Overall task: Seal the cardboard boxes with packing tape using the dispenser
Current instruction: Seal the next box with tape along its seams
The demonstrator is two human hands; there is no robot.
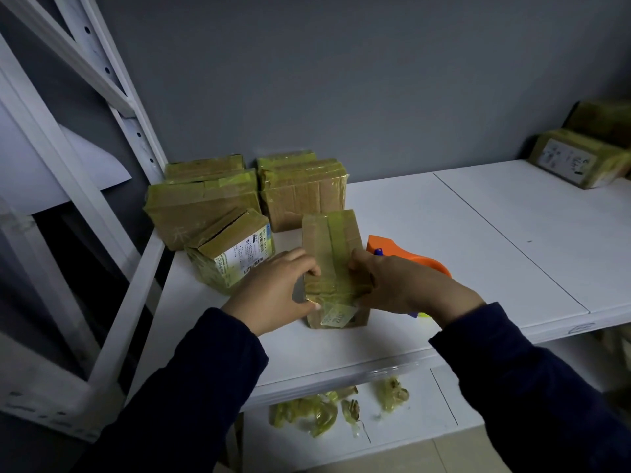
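Observation:
A small cardboard box (333, 247) wrapped in yellowish tape stands on the white shelf (444, 233) near its front edge. My left hand (273, 291) grips its left side, fingers curled over the top edge and thumb at the lower front. My right hand (399, 285) holds the right side the same way. Behind my right hand lies the orange tape dispenser (406, 256), partly hidden by it. A labelled box (232, 254) with an open slit on top sits just to the left.
Taped boxes are stacked at the back left (201, 206) and back centre (304, 189). More boxes (577, 158) sit at the far right. Crumpled tape scraps (317, 414) lie on the lower shelf. A white rack upright (136, 131) stands at the left.

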